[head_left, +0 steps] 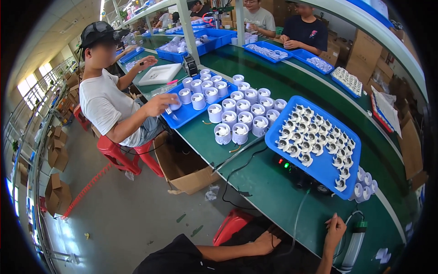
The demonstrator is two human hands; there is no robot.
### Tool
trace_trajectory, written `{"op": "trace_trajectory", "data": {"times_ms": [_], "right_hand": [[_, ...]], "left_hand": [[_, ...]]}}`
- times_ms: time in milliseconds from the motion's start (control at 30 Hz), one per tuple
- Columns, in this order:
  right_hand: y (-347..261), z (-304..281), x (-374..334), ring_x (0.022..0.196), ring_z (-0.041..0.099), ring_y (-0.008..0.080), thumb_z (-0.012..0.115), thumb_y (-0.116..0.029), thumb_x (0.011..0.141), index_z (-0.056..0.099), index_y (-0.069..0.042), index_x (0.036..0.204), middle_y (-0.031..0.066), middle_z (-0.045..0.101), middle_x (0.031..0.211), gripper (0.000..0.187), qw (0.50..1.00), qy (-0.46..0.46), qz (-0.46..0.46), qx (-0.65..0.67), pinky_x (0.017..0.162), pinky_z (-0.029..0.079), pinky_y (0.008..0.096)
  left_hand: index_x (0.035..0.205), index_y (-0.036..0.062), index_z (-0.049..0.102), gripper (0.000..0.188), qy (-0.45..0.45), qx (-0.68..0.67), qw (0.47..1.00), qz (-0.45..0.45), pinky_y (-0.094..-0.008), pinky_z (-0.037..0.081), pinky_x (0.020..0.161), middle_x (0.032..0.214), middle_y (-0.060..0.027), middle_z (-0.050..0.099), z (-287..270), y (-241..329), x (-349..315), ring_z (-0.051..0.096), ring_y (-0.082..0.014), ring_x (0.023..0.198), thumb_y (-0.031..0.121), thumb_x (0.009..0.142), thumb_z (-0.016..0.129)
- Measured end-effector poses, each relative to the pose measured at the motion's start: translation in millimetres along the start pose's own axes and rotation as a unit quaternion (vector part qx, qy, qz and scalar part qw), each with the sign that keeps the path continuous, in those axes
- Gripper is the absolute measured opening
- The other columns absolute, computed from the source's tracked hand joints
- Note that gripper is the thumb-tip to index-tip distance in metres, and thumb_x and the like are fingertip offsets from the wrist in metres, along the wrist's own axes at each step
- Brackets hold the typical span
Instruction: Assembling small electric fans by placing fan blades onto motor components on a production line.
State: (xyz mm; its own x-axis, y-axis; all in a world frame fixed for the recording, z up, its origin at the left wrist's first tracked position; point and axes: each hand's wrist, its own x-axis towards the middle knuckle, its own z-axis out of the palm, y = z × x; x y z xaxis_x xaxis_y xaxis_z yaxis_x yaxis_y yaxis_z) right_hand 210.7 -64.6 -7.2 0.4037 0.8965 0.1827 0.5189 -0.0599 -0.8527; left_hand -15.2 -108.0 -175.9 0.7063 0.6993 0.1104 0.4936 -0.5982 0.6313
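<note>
My left hand [266, 242] lies low over my dark-clothed lap at the bench edge. Its fingers bend down and are mostly hidden; a thin dark line passes beside them. My right hand [335, 228] rests at the green bench, fingers curled in, and whatever they might hold is hidden. Beside it leans a clear cylinder with a green cap [355, 246], with a thin tube around it. Beyond my hands, a blue tray [283, 148] bears many white fan impellers [315, 132]. It sits tilted on a dark box [296, 176] with red and green lights.
Rows of white cylindrical fan housings [244, 118] stand left of the tray; more housings [365, 185] stand behind it. At left, a seated co-worker [112, 91] handles a housing over another blue tray [182, 121]. An open carton [194, 180] and a red stool [232, 226] are below the bench.
</note>
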Motion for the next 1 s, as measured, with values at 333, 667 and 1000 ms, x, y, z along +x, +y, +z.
{"op": "trace_trajectory", "data": {"times_ms": [333, 667, 1000], "right_hand": [[-18.6, 4.4, -1.0, 0.054, 0.045, 0.0155, 0.060, -0.016, 0.096, 0.059, 0.003, 0.065, 0.0088, 0.050, 0.058, 0.037, 0.998, -0.002, -0.039, -0.058, 0.052, 0.033, 0.0332], [-21.8, -2.6, -1.0, 0.058, 0.052, 0.0306, 0.063, -0.019, 0.093, 0.057, 0.002, 0.068, 0.0144, 0.054, 0.065, 0.034, 0.999, -0.005, -0.041, -0.017, 0.055, 0.040, 0.0403], [-19.9, -6.1, -7.8, 0.060, 0.053, 0.0339, 0.063, -0.019, 0.093, 0.057, 0.002, 0.068, 0.0150, 0.052, 0.064, 0.032, 0.999, -0.021, -0.048, 0.001, 0.056, 0.041, 0.0433]], "left_hand": [[0.130, -0.0011, 0.050, 0.048, -0.147, 0.047, 0.988, -0.027, -0.0501, 0.033, 0.109, 0.131, -0.0194, 0.053, -80.6, 29.7, -20.4, 0.049, -0.0336, 0.124, 0.014, 0.086, 0.057], [0.139, -0.0007, 0.048, 0.053, -0.228, 0.009, 0.974, 0.011, -0.0516, 0.032, 0.112, 0.151, -0.0198, 0.040, -129.7, 26.8, -36.8, 0.033, -0.0361, 0.143, 0.027, 0.095, 0.059], [0.122, 0.0015, 0.063, 0.039, -0.202, -0.180, 0.949, 0.160, -0.0425, 0.050, 0.090, 0.114, -0.0166, 0.068, -322.4, 118.1, 65.3, 0.066, -0.0345, 0.102, 0.011, 0.085, 0.072]]}}
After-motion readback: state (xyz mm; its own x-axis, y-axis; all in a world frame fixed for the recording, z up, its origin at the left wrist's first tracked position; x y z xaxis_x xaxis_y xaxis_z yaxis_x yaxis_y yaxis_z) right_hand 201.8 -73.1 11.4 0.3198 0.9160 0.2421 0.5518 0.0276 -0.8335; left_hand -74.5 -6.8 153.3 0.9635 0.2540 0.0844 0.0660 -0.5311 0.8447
